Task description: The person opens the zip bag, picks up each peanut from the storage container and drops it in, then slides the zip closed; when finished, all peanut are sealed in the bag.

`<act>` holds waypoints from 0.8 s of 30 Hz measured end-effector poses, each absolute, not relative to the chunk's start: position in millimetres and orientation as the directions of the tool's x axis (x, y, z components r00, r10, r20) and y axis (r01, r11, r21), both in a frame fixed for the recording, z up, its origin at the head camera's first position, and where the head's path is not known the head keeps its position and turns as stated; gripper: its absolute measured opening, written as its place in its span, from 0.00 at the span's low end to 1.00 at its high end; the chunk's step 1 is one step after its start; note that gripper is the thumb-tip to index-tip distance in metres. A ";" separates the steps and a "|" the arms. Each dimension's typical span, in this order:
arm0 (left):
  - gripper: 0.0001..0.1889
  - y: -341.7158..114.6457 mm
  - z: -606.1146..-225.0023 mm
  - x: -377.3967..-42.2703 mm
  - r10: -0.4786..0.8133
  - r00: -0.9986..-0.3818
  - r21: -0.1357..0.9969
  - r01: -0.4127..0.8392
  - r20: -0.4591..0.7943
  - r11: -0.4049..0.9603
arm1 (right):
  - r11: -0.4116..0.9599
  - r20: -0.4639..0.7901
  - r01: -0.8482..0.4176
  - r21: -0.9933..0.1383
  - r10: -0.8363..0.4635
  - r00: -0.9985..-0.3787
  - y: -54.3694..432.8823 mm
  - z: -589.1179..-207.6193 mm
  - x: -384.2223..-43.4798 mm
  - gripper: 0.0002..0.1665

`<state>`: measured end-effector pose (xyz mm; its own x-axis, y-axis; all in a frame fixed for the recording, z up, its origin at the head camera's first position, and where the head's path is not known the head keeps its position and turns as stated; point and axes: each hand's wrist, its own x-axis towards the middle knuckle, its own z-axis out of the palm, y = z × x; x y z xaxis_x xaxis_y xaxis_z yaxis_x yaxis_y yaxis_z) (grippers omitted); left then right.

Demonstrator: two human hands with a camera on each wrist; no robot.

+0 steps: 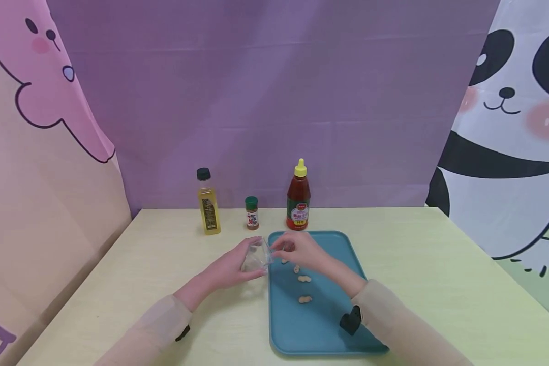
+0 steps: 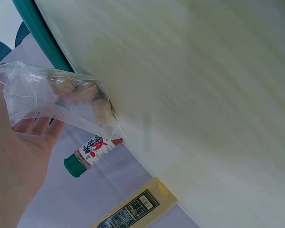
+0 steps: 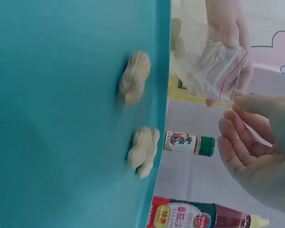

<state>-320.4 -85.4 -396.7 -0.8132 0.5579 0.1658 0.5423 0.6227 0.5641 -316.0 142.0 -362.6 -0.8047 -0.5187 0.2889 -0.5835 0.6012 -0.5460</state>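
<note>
My left hand (image 1: 229, 265) holds a clear zip bag (image 1: 257, 256) just left of the blue tray (image 1: 311, 333), its fingers behind the plastic. Inside the bag, several peanuts in their shells (image 2: 87, 92) lie at the bottom. At the bag's mouth, near the red zip line, my right hand (image 3: 261, 137) pinches the edge between thumb and forefinger; its other fingers are loosely bent. A peanut (image 1: 305, 299) lies on the tray, with others in a rough row behind it. Two of these peanuts (image 3: 143, 151) show close up in the right wrist view.
Along the back of the table stand an oil bottle (image 1: 209, 208) with a black cap, a small green-capped spice jar (image 1: 252, 216) and a red sauce bottle (image 1: 298, 201) with a yellow nozzle. Behind them hangs a purple cloth (image 1: 265, 101).
</note>
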 end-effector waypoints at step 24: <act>0.45 -83.9 -395.9 -319.5 0.545 -0.825 0.573 0.521 0.149 0.632 | 0.694 0.233 -0.469 -0.546 -0.412 -0.881 188.2 -383.6 -329.4 0.15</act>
